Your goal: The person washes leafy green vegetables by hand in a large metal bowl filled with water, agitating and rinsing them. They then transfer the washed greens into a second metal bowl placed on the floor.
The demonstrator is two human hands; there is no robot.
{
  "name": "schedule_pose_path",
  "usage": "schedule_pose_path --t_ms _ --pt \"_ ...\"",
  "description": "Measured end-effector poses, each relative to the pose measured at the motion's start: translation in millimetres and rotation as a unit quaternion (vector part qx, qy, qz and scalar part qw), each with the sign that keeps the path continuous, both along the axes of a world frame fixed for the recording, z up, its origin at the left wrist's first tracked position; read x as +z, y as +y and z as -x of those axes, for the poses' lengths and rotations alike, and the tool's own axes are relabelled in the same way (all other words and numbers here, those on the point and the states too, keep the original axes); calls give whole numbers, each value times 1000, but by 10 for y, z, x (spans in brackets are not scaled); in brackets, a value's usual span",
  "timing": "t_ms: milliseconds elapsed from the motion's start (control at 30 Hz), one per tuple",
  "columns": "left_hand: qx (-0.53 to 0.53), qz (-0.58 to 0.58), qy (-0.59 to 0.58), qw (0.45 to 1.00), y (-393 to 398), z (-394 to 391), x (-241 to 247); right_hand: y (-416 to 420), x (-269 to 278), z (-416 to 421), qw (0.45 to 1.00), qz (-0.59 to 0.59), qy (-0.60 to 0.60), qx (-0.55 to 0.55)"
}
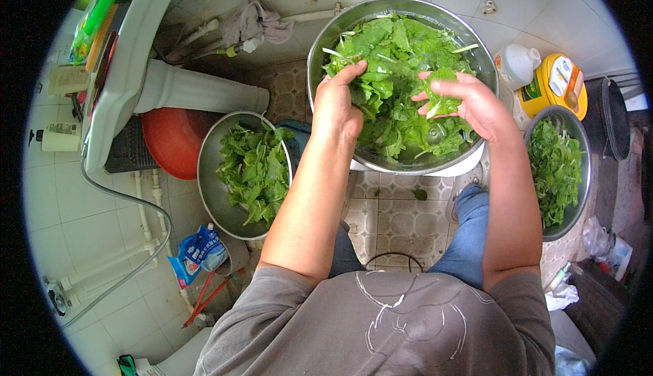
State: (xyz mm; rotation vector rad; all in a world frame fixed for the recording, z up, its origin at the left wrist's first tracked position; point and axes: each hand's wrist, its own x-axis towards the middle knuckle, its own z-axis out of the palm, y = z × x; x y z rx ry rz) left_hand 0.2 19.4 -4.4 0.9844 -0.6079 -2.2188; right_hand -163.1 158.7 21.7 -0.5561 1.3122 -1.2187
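Observation:
A large metal basin (319,44) of water stands before me, filled with wet leafy greens (398,44), some with pale stems. Over its left side is my left hand (337,103), its thumb pressed along a clump of leaves (375,87); its other fingers are mostly hidden beneath. My right hand (472,100), over the right side of the basin, pinches a small bunch of leaves (443,92) between thumb and fingers. Near my left forearm, a second metal basin (209,182) holds more greens (252,172). Another basin (584,197) with greens (553,172) is beyond my right forearm.
At left are a white pedestal sink (204,87), a red basin (171,144) and a flexible hose (120,191). A white jug (518,64), a yellow tub (553,87) and a black bucket (607,118) stand at right. Loose leaves (419,194) lie on the tiled floor (398,220).

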Motion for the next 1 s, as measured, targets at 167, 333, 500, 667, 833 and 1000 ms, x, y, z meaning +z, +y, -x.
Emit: schedule_pose_path --t_ms 167,333,500,667,833,1000 --pt "2 9 -4 1000 59 21 99 28 -380 -250 823 -93 514 223" --pt "-6 18 -17 1000 33 -2 27 -49 -74 -65 877 -177 442 67" --pt "-47 53 -45 997 75 22 54 44 120 53 999 4 3 -37" --pt "-142 63 -22 988 145 37 141 36 183 33 995 55 -82 19" --pt "-212 139 -87 963 279 126 165 -10 234 -142 997 54 -49 31" --pt "-183 162 -80 966 290 139 120 -53 247 -241 1000 -7 10 3"
